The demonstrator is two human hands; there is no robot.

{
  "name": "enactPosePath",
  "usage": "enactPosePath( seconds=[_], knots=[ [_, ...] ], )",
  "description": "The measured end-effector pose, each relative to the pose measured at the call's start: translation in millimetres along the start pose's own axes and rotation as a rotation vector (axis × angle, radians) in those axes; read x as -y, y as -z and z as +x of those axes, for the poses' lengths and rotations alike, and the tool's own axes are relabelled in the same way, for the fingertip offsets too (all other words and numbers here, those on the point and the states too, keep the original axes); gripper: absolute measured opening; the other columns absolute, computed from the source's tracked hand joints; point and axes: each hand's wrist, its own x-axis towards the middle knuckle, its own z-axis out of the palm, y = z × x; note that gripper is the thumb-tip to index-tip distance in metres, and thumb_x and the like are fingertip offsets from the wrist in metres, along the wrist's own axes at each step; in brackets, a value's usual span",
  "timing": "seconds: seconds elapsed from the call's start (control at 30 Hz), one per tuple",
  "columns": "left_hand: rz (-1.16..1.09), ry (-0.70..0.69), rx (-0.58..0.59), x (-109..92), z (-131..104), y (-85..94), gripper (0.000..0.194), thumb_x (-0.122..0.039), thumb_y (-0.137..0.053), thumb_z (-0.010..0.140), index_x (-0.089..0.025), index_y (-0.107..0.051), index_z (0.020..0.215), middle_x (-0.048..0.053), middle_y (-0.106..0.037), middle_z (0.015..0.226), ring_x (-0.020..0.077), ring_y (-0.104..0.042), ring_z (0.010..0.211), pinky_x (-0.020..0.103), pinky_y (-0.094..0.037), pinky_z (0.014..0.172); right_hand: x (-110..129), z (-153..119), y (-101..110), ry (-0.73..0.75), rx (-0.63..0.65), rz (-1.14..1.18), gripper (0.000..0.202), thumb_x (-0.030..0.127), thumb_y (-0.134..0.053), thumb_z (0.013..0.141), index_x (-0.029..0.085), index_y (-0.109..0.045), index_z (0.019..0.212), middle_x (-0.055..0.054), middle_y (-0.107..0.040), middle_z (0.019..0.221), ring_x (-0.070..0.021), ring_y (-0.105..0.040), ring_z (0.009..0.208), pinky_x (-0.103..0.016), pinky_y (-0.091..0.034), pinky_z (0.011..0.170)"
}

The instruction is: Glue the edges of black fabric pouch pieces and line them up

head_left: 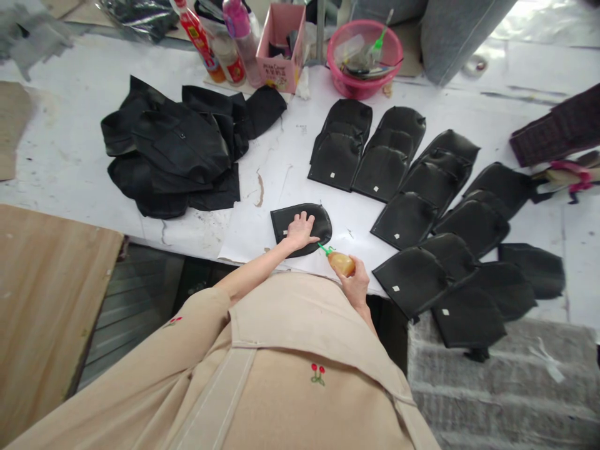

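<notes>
In the head view, the left hand (300,232) lies on the black piece (321,219), its fingers spread and gripping nothing. The piece is flat on the desk (290,169), near its front edge, its rounded end to the right. The right hand (357,282) has its fingers wrapped around the bottle (342,264), which holds something amber; its green nozzle (324,249) points at the rim of the piece, but whether the tip touches cannot be told.

To the right, more pieces (412,215) lie overlapping in slanting rows, several with a small white tag (396,288). A black pile (173,150) sits loosely heaped at left. Along the back stand a red-labelled bottle (199,40), a pink box (282,72) and a pink basin (356,89) with tools in it.
</notes>
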Motion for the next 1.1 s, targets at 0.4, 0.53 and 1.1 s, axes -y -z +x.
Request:
enactPosePath(
  seconds=[0.4, 0.53, 1.1],
  knots=[
    [0.006, 0.017, -0.021, -0.7, 0.3, -5.5, 0.065, -0.061, -0.065, 0.083, -0.021, -0.048, 0.132, 0.017, -0.047, 0.135, 0.0323, -0.047, 0.12, 0.036, -0.049, 0.089, 1.9, -7.8, -3.8, -0.012, 0.003, 0.005, 0.058, 0.061, -0.07, 0.076, 0.019, -0.062, 0.115, -0.011, -0.069, 0.109, -0.025, -0.064, 0.09, -0.04, -0.054, 0.078],
    [-0.004, 0.005, -0.034, 0.1, 0.0, -5.3, 0.066, -0.061, -0.066, 0.082, -0.02, -0.048, 0.131, 0.017, -0.048, 0.135, 0.0328, -0.047, 0.12, 0.036, -0.049, 0.088, 2.7, -11.6, -7.8, 0.022, 0.035, -0.001, 0.058, 0.061, -0.071, 0.075, 0.02, -0.062, 0.114, -0.01, -0.07, 0.105, -0.0243, -0.065, 0.087, -0.039, -0.055, 0.077],
    [-0.017, -0.006, -0.033, 4.1, 5.2, -8.6, 0.072, -0.064, -0.067, 0.08, -0.02, -0.046, 0.133, 0.017, -0.047, 0.135, 0.0325, -0.047, 0.117, 0.036, -0.05, 0.087, 17.3, -25.0, -28.4, 0.04, 0.096, 0.007, 0.056, 0.06, -0.07, 0.077, 0.02, -0.063, 0.115, -0.011, -0.071, 0.105, -0.026, -0.067, 0.093, -0.04, -0.056, 0.077]
  ],
)
